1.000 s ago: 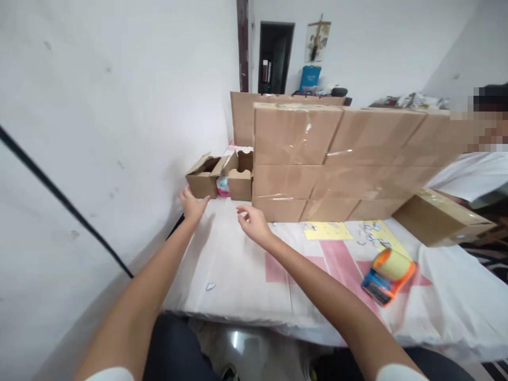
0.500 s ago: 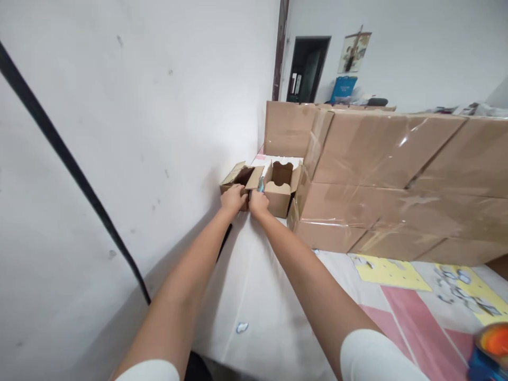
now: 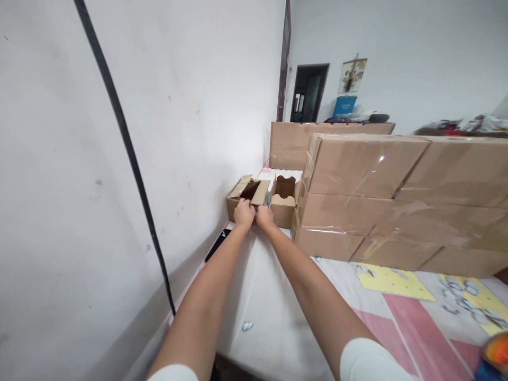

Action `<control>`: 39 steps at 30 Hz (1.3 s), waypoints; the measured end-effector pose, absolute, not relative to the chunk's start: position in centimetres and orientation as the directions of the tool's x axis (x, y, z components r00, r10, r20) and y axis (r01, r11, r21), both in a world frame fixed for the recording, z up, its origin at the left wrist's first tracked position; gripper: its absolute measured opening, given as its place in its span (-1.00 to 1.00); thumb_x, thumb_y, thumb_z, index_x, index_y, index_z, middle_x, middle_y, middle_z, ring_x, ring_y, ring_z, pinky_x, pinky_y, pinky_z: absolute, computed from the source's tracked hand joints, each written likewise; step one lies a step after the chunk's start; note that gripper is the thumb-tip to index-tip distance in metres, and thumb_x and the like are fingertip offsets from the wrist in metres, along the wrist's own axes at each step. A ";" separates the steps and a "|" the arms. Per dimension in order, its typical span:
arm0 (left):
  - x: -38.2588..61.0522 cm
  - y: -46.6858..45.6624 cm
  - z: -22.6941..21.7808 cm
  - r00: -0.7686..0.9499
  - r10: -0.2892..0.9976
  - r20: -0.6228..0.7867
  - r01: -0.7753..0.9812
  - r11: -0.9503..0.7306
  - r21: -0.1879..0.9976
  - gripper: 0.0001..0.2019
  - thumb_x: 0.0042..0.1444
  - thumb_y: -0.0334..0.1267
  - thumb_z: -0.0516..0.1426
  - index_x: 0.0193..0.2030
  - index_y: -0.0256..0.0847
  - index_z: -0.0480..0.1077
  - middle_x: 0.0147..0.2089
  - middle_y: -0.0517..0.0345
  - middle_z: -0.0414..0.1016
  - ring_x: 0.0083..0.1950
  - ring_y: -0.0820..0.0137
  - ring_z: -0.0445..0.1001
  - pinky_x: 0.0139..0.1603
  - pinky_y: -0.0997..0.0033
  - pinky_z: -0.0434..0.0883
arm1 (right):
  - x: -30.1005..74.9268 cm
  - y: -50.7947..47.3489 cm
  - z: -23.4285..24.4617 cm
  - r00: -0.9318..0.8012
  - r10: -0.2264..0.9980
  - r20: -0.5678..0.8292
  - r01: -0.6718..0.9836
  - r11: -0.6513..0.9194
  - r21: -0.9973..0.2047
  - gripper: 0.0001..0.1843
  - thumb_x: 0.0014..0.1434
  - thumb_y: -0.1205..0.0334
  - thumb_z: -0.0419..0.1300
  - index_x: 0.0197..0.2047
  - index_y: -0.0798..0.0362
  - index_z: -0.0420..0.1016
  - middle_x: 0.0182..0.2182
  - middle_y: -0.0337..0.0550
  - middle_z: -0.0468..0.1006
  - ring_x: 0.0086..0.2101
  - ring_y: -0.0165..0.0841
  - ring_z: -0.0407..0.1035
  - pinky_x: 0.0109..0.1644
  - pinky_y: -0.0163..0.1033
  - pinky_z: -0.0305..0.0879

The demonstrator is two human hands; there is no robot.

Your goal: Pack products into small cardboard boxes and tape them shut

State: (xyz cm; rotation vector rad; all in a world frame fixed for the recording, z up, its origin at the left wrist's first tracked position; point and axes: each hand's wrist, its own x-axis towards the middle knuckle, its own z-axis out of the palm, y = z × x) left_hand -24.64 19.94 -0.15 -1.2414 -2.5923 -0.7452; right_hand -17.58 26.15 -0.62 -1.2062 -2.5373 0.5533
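Both arms reach forward to a small cardboard box (image 3: 237, 201) by the wall, its top flaps partly raised over a dark inside. My left hand (image 3: 244, 212) is closed on this box's front edge. Almost touching it, my right hand (image 3: 264, 217) is closed at the box's front right corner, below a raised flap (image 3: 261, 191). A small bluish-grey thing (image 3: 267, 199) sticks up just above the right fingers; its kind is unclear, and what those fingers grip is hidden. Close on the right stands a second small cardboard box (image 3: 283, 212), open on top with notched edges.
Stacked, taped cardboard boxes (image 3: 349, 211) form a wall to the right, with another large carton (image 3: 289, 145) behind. A white wall (image 3: 190, 132) with a black cable (image 3: 133, 153) borders the left. An orange and blue container (image 3: 494, 354) sits at the lower right on the patterned cloth (image 3: 278, 307).
The view has shifted, so the scene sits lower in the picture. My hands have come closer together at the left small box's front; both stay closed there.
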 end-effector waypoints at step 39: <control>-7.0 2.4 0.6 0.414 0.900 0.134 0.858 -0.436 0.272 -0.56 0.12 -0.23 0.12 0.17 -0.09 0.31 0.21 -0.05 0.38 0.03 0.12 0.51 -0.10 0.28 0.41 | 34.0 12.9 -1.7 -0.751 0.645 -0.140 0.659 0.724 -0.204 0.20 -0.15 0.02 0.43 0.47 0.04 -0.03 0.34 0.25 0.16 0.29 0.24 0.01 0.32 0.41 -0.19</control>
